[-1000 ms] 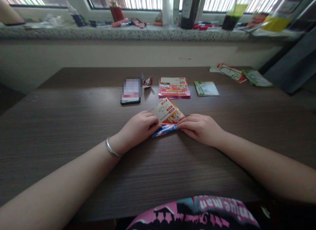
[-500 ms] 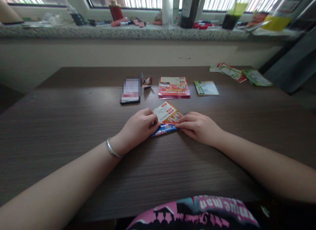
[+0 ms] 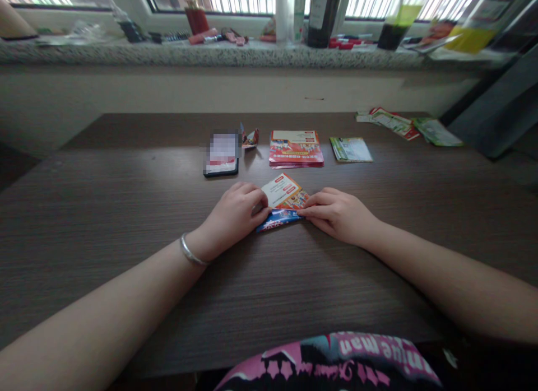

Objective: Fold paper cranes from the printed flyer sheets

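A colourful printed leaflet [image 3: 284, 200], partly folded, lies on the dark wooden table [image 3: 126, 212] in front of me. Its orange and white flap is turned down toward the blue lower part. My left hand [image 3: 235, 214], with a silver bangle on the wrist, has its fingers curled and pinched on the flap's left edge. On the right corner of the fold my right hand [image 3: 336, 214] presses with its fingers held together.
Behind the leaflet lie a phone [image 3: 222, 154], a small folded paper figure [image 3: 250, 138], a stack of red leaflets [image 3: 296, 149] and a stack of green ones [image 3: 350, 149]. More leaflets [image 3: 403, 126] sit far right. The stone windowsill [image 3: 235, 55] carries bottles and clutter.
The raised flap of the leaflet has been pressed lower toward the table, and both hands have shifted slightly away from me with it.
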Tool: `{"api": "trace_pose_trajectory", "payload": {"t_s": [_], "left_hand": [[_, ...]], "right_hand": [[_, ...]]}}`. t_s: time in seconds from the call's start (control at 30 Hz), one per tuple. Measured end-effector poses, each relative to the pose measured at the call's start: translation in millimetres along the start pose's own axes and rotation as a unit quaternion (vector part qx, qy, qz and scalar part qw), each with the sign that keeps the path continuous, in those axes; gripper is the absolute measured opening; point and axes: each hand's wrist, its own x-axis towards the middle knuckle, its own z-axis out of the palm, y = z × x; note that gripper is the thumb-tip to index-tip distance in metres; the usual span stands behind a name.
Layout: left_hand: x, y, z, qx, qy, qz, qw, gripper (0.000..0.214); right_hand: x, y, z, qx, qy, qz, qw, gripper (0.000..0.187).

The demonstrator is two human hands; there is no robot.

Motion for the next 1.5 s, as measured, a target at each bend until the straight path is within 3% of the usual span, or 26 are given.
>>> {"api": "trace_pose_trajectory", "payload": {"t_s": [0.33,0.5,0.7,1.5], "left_hand": [[-3,-1,-0.6,-0.028,0.003,0.021,0.999,0.019],[-8,5,-4.0,-0.048,0.0,0.084,0.995,0.024],[-12,6,-3.2,0.026,-0.025,0.141,0.989,0.032],[-13,14,-6.8,0.075,-0.053,0.103,0.99,0.034]], "right_hand": [[0,0,0,-0.01,-0.001,-0.018,1.0,0.027],[-1,5,1,-0.035,0.001,0.001,0.999,0.028],[-2,7,1,-0.044,-0.004,0.012,0.999,0.026],[0,7,2,-0.043,-0.004,0.024,0.999,0.027]]}}
